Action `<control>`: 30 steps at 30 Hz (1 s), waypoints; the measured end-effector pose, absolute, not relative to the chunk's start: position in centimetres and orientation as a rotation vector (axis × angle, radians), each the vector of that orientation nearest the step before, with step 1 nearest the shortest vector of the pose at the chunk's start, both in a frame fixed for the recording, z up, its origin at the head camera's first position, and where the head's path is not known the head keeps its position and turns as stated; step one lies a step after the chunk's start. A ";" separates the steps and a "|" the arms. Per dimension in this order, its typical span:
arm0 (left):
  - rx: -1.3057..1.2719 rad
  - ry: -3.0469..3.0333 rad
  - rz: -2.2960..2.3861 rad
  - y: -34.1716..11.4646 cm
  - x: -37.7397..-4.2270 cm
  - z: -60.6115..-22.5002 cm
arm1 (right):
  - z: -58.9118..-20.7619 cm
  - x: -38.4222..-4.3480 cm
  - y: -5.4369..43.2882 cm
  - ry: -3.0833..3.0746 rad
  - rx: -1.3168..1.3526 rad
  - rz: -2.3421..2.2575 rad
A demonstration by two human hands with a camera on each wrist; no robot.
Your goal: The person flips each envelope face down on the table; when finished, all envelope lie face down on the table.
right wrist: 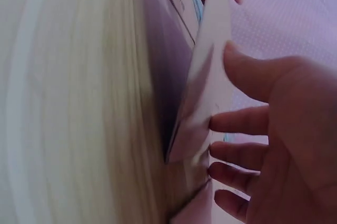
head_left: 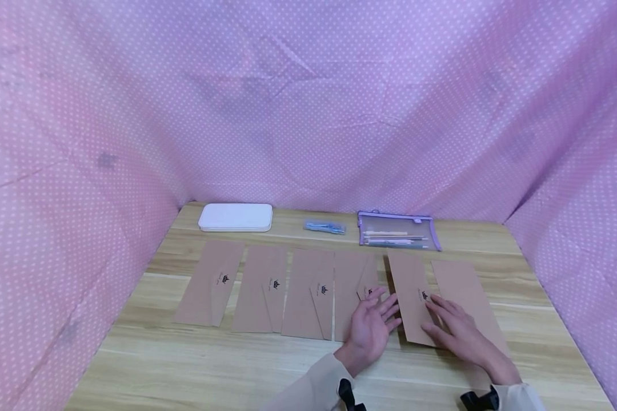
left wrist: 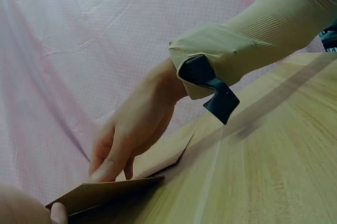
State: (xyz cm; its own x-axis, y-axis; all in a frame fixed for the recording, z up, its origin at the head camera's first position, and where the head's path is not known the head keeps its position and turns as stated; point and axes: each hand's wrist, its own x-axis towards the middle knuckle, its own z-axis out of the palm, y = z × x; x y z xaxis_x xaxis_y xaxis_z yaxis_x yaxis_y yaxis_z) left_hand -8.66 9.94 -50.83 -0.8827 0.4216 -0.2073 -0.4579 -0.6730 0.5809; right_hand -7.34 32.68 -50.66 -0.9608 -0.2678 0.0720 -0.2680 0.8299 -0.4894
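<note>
Several brown paper envelopes with a small black crown print lie in a row. The envelope [head_left: 407, 285] second from the right has its left side raised, with a dark shadow under it. My left hand [head_left: 368, 328] is at that raised left edge, its fingers extended and fingertips right at the paper. On top of the same envelope, near the crown, rest the fingers of my right hand [head_left: 455, 331]. In the right wrist view, the thumb and fingertips of the right hand [right wrist: 284, 113] lie spread along the tilted envelope [right wrist: 202, 92]. Beneath the right hand is the rightmost envelope [head_left: 470, 297].
Behind the row stand a white flat case [head_left: 235, 217], a small blue packet [head_left: 324, 227] and a purple-edged mesh pouch [head_left: 398, 228] holding several pens. A pink dotted cloth [head_left: 308, 114] hangs around the wooden table [head_left: 185, 371]. Other envelopes [head_left: 308, 291] lie to the left.
</note>
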 end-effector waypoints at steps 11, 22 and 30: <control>0.019 0.872 2.464 9.7 -8.8 -50.1 | -50.5 -7.7 31.1 -2.929 0.333 1.125; 0.121 0.929 2.421 10.2 -8.6 -50.0 | -50.0 -7.4 30.3 -2.773 0.373 1.505; 0.172 0.935 2.400 10.9 -8.3 -50.1 | -49.9 -7.3 29.8 -2.682 0.396 1.693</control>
State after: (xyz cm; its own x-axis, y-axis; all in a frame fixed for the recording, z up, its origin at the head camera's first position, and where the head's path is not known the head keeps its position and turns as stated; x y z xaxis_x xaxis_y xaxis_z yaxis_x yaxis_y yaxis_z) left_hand -8.26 10.87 -50.13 -0.8389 0.5386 -0.0782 -0.4494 -0.6047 0.6575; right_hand -7.30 29.81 -49.91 -0.9678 -0.2369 0.0853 -0.1790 0.4089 -0.8949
